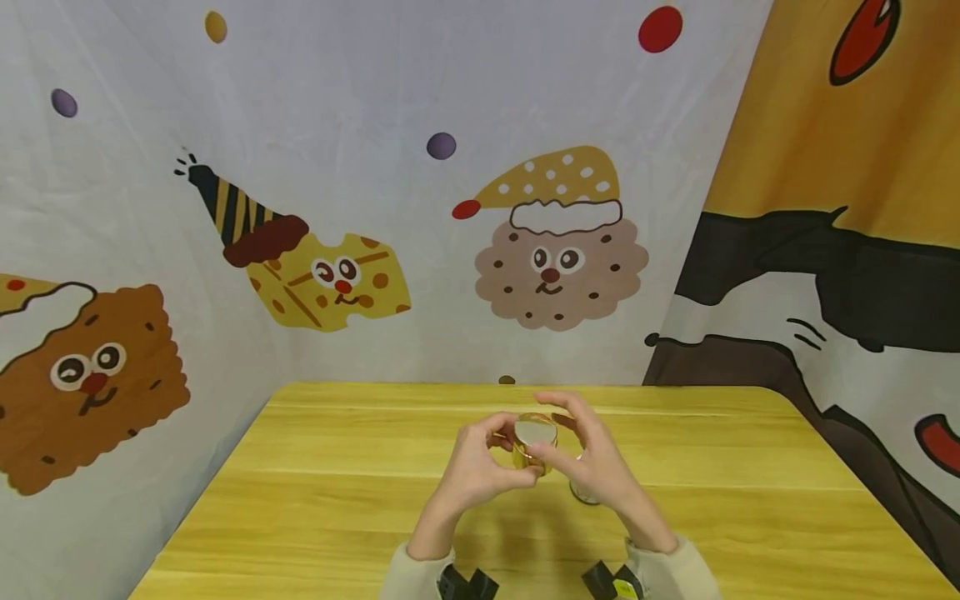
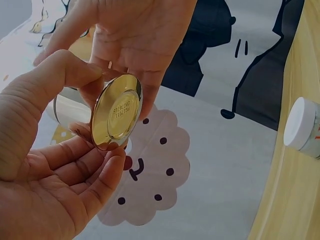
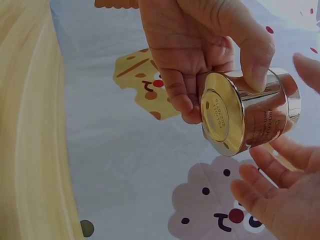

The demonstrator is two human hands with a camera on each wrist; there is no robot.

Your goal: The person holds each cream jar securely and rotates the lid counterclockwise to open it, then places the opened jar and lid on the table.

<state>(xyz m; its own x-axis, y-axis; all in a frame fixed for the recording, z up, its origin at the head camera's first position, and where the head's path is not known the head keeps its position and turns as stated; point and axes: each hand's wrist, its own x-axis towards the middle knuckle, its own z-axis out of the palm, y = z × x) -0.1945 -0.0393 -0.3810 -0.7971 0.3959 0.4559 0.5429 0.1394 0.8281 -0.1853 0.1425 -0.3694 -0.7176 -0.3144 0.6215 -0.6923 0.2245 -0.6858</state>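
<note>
A shiny gold cosmetic jar (image 1: 534, 432) is held up above the table between the two hands. My left hand (image 1: 480, 468) grips it round the lower body, thumb on one side and fingers on the other. Its flat gold base (image 2: 116, 114), stamped with small digits, faces the left wrist camera. Dark printed lettering runs along the side of the jar (image 3: 265, 112) in the right wrist view. Around its top end my right hand (image 1: 597, 467) is spread, the thumb overlapping the rim in the head view and the fingers standing off the jar.
A small jar with a white lid (image 2: 301, 124) stands on the wooden table (image 1: 337, 500), partly hidden behind my right hand in the head view. Behind the table's far edge hangs a cloth (image 1: 360, 100) printed with cartoon biscuits and cheese.
</note>
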